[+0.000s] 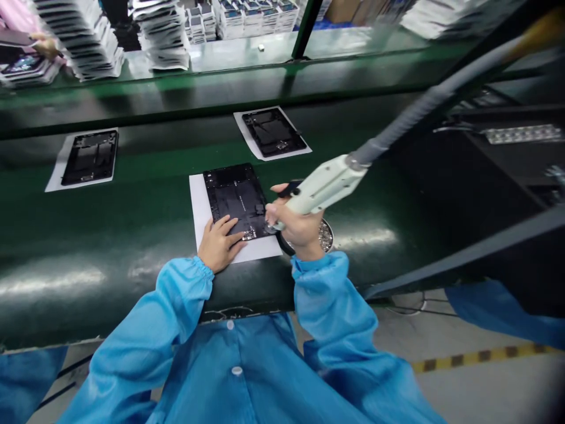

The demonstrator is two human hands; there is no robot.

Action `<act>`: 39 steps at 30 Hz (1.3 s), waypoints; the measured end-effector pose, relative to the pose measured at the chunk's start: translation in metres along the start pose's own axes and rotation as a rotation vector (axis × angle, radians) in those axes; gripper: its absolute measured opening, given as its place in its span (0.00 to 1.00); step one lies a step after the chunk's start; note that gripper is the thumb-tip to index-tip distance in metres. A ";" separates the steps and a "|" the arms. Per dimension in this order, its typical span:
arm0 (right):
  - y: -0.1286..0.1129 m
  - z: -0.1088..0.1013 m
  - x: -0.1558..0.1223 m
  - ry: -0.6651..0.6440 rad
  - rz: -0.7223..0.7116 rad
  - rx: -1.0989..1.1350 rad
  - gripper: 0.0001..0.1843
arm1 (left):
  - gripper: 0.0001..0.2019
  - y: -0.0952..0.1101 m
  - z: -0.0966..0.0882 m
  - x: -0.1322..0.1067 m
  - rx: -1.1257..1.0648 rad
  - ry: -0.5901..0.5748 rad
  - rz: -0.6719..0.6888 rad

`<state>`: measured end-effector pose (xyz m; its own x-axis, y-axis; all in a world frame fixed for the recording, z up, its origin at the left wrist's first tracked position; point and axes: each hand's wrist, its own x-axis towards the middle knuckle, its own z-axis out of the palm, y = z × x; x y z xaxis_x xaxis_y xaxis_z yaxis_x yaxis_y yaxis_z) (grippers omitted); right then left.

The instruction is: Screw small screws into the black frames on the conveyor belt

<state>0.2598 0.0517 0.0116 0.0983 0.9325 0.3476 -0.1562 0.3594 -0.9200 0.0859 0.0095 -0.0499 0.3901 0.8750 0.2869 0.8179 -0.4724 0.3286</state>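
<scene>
Watching: the head cam, looking down over two blue sleeves at a green conveyor belt (132,235).
Left hand: I'm seeing the left hand (218,242) lying flat, fingers stretched out and a bit spread, pressing on the near edge of the black tablet chassis (236,199). It's not gripping anything, just pinning it down.
Right hand: the right hand (296,222) is wrapping tight around the pale handle of an electric screwdriver (324,185), thumb sitting up on its dark switch.
Screwdriver: it's tilting steeply, tip coming down at the near right corner of the chassis. I can't tell whether the bit is actually touching a screw. A grey hose (424,106) is running off its back end, up and to the right.
Chassis: it's lying open-side up on a white sheet (200,206), right in front of me on the belt.
Screw dish: a round screw dish (325,235) is peeking out just behind the right hand, mostly hidden.
Further along: two more chassis are sitting on sheets well apart, one far left (90,156) and one up the belt (272,132).
Back shelf: stacks of trays (83,35) are piling up there, blurry.
</scene>
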 end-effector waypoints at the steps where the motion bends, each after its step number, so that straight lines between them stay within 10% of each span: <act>1: 0.002 0.008 -0.003 -0.035 0.014 -0.005 0.13 | 0.13 0.001 0.000 0.000 0.000 -0.009 0.000; 39: 0.022 0.034 -0.021 -0.153 0.065 -0.054 0.15 | 0.13 0.008 -0.007 0.003 -0.020 -0.099 -0.009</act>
<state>0.2208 0.0410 -0.0094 -0.0620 0.9497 0.3070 -0.1041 0.2998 -0.9483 0.0907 0.0075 -0.0406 0.4239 0.8848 0.1937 0.8132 -0.4659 0.3487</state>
